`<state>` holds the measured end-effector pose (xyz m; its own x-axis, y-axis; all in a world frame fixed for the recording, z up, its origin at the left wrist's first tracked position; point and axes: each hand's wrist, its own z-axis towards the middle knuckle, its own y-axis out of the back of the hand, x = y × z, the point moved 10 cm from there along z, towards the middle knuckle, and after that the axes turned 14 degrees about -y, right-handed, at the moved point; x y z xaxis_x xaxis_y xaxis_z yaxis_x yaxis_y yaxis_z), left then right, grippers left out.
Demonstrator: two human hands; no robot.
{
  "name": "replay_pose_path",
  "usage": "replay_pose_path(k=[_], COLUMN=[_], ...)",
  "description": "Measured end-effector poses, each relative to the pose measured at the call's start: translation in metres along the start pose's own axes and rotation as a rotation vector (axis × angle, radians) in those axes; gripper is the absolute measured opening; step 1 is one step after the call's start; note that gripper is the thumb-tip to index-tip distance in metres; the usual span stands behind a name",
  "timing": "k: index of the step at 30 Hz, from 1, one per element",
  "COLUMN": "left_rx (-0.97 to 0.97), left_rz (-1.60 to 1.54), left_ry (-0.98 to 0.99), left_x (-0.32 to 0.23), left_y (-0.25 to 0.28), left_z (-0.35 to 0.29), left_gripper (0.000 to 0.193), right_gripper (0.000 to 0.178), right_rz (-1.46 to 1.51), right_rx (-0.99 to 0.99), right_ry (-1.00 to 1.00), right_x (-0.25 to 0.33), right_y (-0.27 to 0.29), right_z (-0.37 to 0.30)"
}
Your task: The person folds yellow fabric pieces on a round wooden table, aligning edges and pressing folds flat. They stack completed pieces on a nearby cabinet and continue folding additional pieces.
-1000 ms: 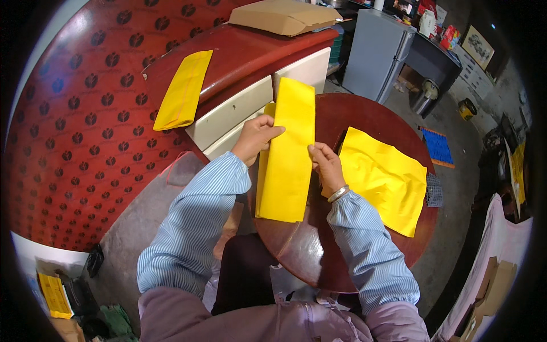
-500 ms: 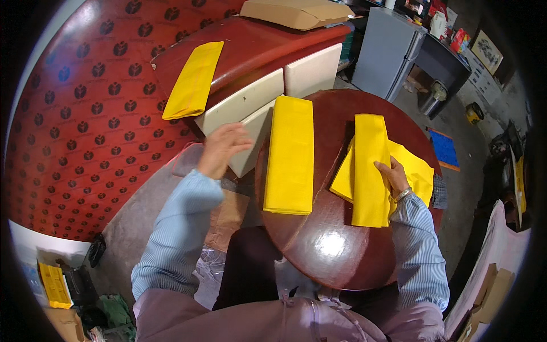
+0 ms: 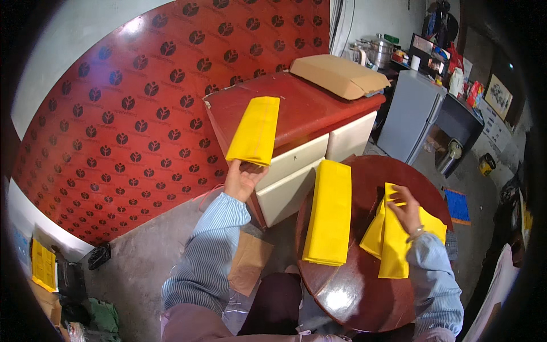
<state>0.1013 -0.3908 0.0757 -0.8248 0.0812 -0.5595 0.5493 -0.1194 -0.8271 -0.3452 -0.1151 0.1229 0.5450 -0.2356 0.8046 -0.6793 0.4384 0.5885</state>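
We locate a folded yellow sheet (image 3: 254, 131) on the red-topped cabinet (image 3: 319, 111), its near end apparently overhanging the corner, which probably leaves the underside accessible. Our left hand (image 3: 242, 182) is palm-up at that end, fingers partly hidden; we cannot tell whether its grip is clamped. A long yellow bundle (image 3: 329, 214) lies on the round red bench (image 3: 371, 191), likely laid flat to keep its folds aligned. To its right, a narrow yellow piece (image 3: 394, 253) overlaps a wider yellow sheet (image 3: 434, 226). Our right hand (image 3: 405, 210) is over the piece, its grip apart; contact is unclear. Beyond, a cardboard box (image 3: 339, 74) rests on the cabinet.
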Motion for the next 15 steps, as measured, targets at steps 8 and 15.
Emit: replay_pose_path(k=[8, 15], left_rx=[0.212, 0.117], left_rz=[0.036, 0.250], left_ry=[0.068, 0.079], left_x=[-0.035, -0.022], left_y=[-0.032, -0.035], left_z=[-0.039, -0.057], left_gripper=[0.050, 0.041], right_gripper=[0.058, 0.075], right_rz=[0.427, 0.843], right_rx=[0.562, 0.670], right_ry=[-0.140, -0.404], right_x=[0.164, 0.226], right_y=[-0.224, -0.284], right_z=[0.026, 0.044])
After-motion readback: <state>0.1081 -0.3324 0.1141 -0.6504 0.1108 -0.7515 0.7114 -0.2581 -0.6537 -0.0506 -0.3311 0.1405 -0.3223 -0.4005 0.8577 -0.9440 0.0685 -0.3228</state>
